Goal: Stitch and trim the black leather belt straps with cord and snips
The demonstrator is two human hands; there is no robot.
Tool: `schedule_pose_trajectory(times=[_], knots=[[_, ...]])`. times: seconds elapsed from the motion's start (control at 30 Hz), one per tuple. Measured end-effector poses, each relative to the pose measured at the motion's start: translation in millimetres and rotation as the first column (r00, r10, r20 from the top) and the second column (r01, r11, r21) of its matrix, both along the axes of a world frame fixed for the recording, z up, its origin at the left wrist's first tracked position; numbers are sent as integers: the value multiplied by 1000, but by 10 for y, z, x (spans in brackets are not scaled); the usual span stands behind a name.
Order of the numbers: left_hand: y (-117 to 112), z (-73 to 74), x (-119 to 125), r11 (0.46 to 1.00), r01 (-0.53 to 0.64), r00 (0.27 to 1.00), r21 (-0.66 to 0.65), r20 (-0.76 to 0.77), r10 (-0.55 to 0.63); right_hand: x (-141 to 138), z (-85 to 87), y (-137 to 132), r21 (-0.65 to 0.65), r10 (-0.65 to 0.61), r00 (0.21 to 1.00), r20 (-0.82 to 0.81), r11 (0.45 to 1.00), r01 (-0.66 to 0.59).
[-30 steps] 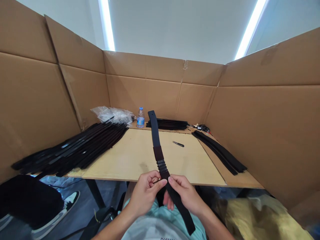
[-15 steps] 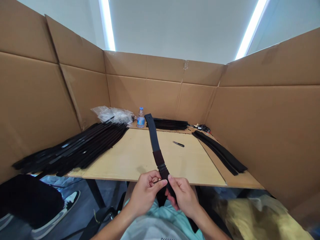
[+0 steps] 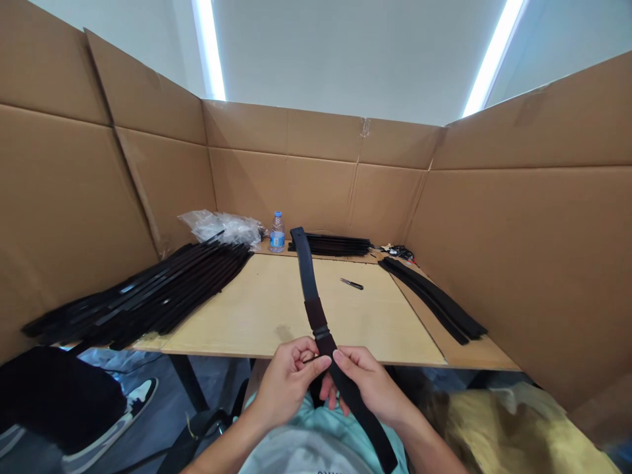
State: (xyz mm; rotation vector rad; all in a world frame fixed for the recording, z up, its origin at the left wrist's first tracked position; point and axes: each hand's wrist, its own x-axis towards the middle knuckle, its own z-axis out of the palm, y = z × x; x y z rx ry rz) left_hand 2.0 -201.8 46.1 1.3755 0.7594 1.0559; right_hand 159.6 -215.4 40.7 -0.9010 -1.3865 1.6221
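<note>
A long black strap [image 3: 309,283] runs from above the table's middle down over my lap, its lower end hanging toward the bottom right. Part of it looks stiff and flat, and a dark band and ridged section sit just above my hands. My left hand [image 3: 295,376] pinches the strap's left edge between thumb and fingers. On the other side my right hand [image 3: 364,382] grips it, thumb on top and fingers curled underneath. Thread snips [image 3: 351,284] lie on the table beyond, touched by neither hand.
Many black strips [image 3: 162,289] are heaped on the left of the table [image 3: 257,309]. Behind stand a water bottle [image 3: 277,234], plastic bags [image 3: 222,226] and a black stack [image 3: 338,245]. More strips [image 3: 434,299] lie right. Cardboard walls [image 3: 316,178] enclose it. A person's shoe [image 3: 141,398] shows lower left.
The strap's lower end has come into view, swinging out below my right hand. Its upper end has shifted slightly right. Both hands stay in nearly the same place.
</note>
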Motion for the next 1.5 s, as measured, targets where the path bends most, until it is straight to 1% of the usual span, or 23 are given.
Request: schedule_pose_trajectory(times=[0.07,0.13,0.23,0.3,0.37,0.43,0.5,0.67,0.73,0.77,0.8,0.83,0.87,0.93,0.97,1.03,1.1,1.13,1.17,1.23,1.27,1.37,1.5], knots=[[2,-5,15,1000,-1,1000,3,-4,1,-4,-10,17,-51,-18,1000,-14,999,17],[5,-11,28,1000,1,1000,4,3,-1,-25,-37,21,-73,-78,997,20,994,79],[1,-19,36,1000,-2,999,-6,33,3,-75,-69,-1,-23,-171,980,106,984,174],[-13,-14,34,1000,-7,999,-14,46,8,-104,-65,-35,66,-232,958,169,972,224],[-34,4,30,1000,4,999,-17,52,-3,-117,-44,-77,187,-297,926,233,948,258],[-58,34,29,1000,20,998,-7,62,-19,-115,-19,-117,307,-360,884,298,913,268],[-78,69,31,1000,19,997,12,69,-19,-109,-3,-146,395,-410,842,350,880,264],[-107,115,28,995,-74,996,72,49,71,-118,2,-171,551,-526,737,425,796,250],[-104,109,15,994,-82,996,78,40,79,-124,2,-179,590,-554,716,424,769,245],[-99,103,6,995,-73,997,69,32,71,-122,2,-183,594,-555,722,413,765,248],[-92,95,-3,997,-60,998,56,25,58,-116,2,-187,579,-538,743,398,776,252],[-85,88,-12,998,-45,999,39,20,44,-106,3,-188,537,-498,778,382,805,251],[-78,82,-20,999,-29,999,22,18,29,-92,4,-187,470,-438,823,363,848,243],[-68,75,-26,1000,-20,999,-1,28,20,-58,8,-171,294,-268,919,288,938,182],[-65,75,-23,1000,-17,999,-4,41,17,-42,10,-157,213,-181,958,225,968,133],[-64,77,-9,998,50,995,-23,87,-48,-21,7,-121,111,-41,997,62,993,34],[-65,77,10,991,126,984,-45,130,-120,-23,-9,-85,66,26,997,-67,998,-22],[-65,77,18,990,132,983,-50,136,-124,-33,-23,-70,54,21,995,-101,998,-16],[-65,75,23,993,107,986,-48,131,-100,-46,-39,-60,49,-2,994,-113,999,8],[-66,70,25,1000,7,995,-28,98,-4,-79,-69,-51,61,-81,992,-95,994,87],[-67,68,22,1000,-26,996,-18,80,27,-94,-78,-53,74,-119,990,-74,989,125],[-85,62,15,999,-42,998,-5,36,42,-117,-74,-79,124,-191,980,45,975,185],[-131,59,23,999,-32,999,11,43,32,-98,-9,-143,290,-277,936,218,934,209]])
